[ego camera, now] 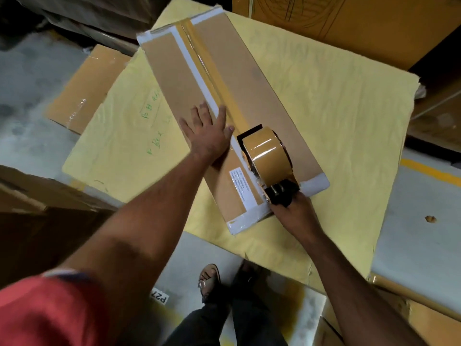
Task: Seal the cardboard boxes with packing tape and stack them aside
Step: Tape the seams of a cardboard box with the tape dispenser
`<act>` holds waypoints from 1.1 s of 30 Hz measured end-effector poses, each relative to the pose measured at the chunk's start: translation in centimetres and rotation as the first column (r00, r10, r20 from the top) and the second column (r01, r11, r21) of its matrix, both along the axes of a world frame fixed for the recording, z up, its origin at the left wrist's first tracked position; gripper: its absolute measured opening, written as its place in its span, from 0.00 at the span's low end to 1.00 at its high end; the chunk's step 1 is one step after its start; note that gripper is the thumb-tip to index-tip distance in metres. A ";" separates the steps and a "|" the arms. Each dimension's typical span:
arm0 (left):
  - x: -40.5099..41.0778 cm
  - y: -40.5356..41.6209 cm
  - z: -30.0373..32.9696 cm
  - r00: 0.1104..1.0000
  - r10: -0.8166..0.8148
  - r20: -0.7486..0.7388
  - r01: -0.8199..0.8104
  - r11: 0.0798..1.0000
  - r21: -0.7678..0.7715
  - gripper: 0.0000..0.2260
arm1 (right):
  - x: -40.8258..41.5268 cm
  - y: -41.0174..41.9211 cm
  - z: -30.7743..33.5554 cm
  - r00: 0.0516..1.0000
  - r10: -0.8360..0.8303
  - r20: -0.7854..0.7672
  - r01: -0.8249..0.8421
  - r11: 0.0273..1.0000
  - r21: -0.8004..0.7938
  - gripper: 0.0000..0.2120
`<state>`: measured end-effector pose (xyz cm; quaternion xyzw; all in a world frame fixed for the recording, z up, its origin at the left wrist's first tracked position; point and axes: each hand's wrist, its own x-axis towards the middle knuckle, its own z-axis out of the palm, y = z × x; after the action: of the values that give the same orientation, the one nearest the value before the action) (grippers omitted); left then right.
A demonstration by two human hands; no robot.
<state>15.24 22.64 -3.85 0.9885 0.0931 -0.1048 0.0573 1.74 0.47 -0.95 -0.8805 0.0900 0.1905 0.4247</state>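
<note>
A long flat cardboard box [174,78] with white-taped edges lies diagonally on a yellow sheet [311,101]. A strip of brown packing tape [199,56] runs along its centre seam from the far end down to a tape dispenser [268,156] carrying a brown roll. My right hand [293,208] grips the dispenser's black handle at the box's near end. My left hand [209,131] presses flat on the box top, fingers spread, just left of the tape. A white printed label [243,188] sits near the dispenser.
The yellow sheet covers a low work surface. A flat cardboard piece [87,88] lies on the grey floor at the left. Large brown cartons [349,18] stand behind and at the right. My feet [209,283] stand on the floor below the sheet's near edge.
</note>
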 end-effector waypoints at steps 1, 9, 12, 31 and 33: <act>-2.2 -0.7 0.0 1.000 -0.005 0.010 0.006 1.000 -0.011 0.27 | -0.2 0.1 0.1 1.000 0.000 0.007 0.000 1.000 -0.007 0.13; -16.7 -6.7 -1.0 0.959 -0.221 -0.175 0.192 0.967 -0.167 0.56 | -0.3 1.0 0.6 1.000 -0.029 0.010 0.029 0.998 -0.053 0.10; -16.8 -6.5 -1.5 0.968 -0.231 -0.100 0.225 0.972 -0.065 0.58 | -0.3 1.3 0.6 0.998 -0.057 0.007 0.057 0.997 -0.050 0.09; -9.7 -2.0 -0.2 0.953 -0.215 -0.215 0.210 0.977 -0.044 0.59 | -4.1 2.1 -0.9 0.988 -0.156 -0.014 0.156 0.988 0.018 0.11; -9.8 -2.1 -0.1 0.956 -0.195 -0.220 0.188 0.981 -0.055 0.60 | -6.1 1.0 -1.4 0.983 -0.180 -0.027 0.181 0.983 0.033 0.12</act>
<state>5.48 20.51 -3.94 0.9736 0.0012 -0.2224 0.0523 -4.37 1.46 -2.35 -0.8586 0.1712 0.1635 0.4547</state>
